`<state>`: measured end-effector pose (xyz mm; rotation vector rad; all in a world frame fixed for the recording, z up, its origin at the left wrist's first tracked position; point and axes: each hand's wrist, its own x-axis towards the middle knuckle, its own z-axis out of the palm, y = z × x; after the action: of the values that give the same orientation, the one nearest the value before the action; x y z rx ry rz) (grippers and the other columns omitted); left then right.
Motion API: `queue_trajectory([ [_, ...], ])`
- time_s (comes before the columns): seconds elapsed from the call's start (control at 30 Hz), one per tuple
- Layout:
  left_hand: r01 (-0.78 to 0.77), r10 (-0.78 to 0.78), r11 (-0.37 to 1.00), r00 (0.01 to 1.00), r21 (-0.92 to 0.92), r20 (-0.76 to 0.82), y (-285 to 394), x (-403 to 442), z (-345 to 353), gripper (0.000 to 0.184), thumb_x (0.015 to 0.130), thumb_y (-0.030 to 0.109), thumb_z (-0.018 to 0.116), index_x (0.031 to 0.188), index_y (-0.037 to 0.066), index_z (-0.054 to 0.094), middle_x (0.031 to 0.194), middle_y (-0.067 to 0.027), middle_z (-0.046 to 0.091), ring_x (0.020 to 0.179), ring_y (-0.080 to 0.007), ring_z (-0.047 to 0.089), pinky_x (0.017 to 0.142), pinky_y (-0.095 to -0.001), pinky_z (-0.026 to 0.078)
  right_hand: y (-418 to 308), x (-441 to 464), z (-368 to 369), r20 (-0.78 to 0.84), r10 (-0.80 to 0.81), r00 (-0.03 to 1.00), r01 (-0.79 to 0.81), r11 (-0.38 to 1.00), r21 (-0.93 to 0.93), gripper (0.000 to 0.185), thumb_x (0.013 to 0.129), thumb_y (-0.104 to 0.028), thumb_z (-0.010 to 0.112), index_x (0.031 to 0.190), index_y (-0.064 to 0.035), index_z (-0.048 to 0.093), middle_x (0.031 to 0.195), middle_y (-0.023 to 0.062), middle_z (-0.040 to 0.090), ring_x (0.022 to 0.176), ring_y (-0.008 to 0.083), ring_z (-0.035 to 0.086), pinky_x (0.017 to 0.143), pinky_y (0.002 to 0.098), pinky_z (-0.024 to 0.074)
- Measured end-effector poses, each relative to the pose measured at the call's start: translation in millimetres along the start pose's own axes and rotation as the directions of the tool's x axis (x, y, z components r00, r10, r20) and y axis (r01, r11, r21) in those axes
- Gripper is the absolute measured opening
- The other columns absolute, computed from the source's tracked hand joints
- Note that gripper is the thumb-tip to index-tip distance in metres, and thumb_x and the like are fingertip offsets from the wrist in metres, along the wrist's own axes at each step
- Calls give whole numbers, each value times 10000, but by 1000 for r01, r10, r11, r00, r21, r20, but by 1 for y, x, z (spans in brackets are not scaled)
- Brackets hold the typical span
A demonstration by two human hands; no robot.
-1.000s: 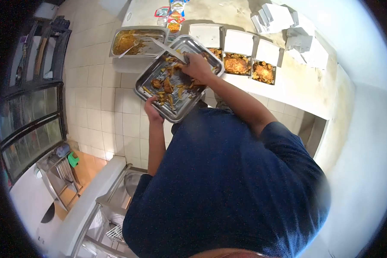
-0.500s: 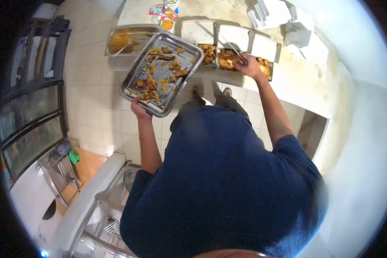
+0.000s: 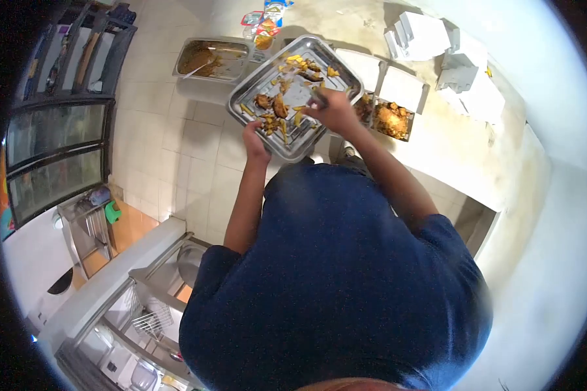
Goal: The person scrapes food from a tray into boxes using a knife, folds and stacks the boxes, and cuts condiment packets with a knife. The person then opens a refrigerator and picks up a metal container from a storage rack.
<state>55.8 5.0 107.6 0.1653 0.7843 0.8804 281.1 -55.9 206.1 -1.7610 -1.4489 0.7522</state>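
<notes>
My left hand (image 3: 257, 142) grips the near-left edge of a rectangular metal tray (image 3: 257, 77), holding it up and tilted. Potato wedges (image 3: 282, 133) and browned meat pieces (image 3: 279, 106) lie scattered in it. Over the tray's right side, my right hand (image 3: 338, 112) is closed around a dark-handled utensil (image 3: 319, 98). The utensil's working end is too unclear to tell its kind. Just right of the tray, open takeaway boxes sit on the counter; one box of food (image 3: 392, 121) shows fully, while another (image 3: 365, 107) is partly hidden by my right hand and the tray.
A second metal tray (image 3: 179, 60) with sauce and a spoon (image 3: 199, 69) stands at the counter's left end. Food packets (image 3: 267, 27) lie behind it. Folded white boxes (image 3: 416, 36) are stacked at the back right. A metal rack (image 3: 153, 319) is at the lower left.
The tray has moved right and now covers part of the boxes. My right hand, with the utensil, has come left from the boxes to over the tray.
</notes>
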Motion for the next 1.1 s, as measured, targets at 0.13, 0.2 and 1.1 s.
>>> queue_trajectory([
  [0.13, 56, -48, 993, 995, 104, -83, -108, 17, 26, 380, 839, 220, 515, 1143, 2, 580, 1034, -147, 672, 935, -303, 664, 892, -432, 540, 62, -8, -11, -60, 9, 998, -22, 976, -215, 491, 686, -407, 823, 906, 3, 663, 802, 227, 657, 792, 420, 642, 724, 453, 509],
  [0.2, 62, -49, 983, 996, 173, -79, -129, 15, 43, 380, 837, 234, 524, 1134, 3, 584, 1030, -146, 672, 927, -304, 666, 886, -432, 542, 85, -12, -14, -105, 46, 993, -72, 965, -253, 461, 697, -390, 805, 895, 2, 667, 801, 232, 660, 807, 422, 647, 725, 461, 508],
  [1.1, -149, 170, 979, 974, 140, -149, -134, 4, 11, 409, 845, 185, 476, 1177, -42, 549, 1112, -181, 645, 1009, -324, 647, 957, -438, 500, 227, -21, -85, 126, 12, 992, 17, 974, -227, 415, 714, -329, 842, 935, -13, 688, 747, 140, 643, 714, 252, 640, 679, 372, 508],
])
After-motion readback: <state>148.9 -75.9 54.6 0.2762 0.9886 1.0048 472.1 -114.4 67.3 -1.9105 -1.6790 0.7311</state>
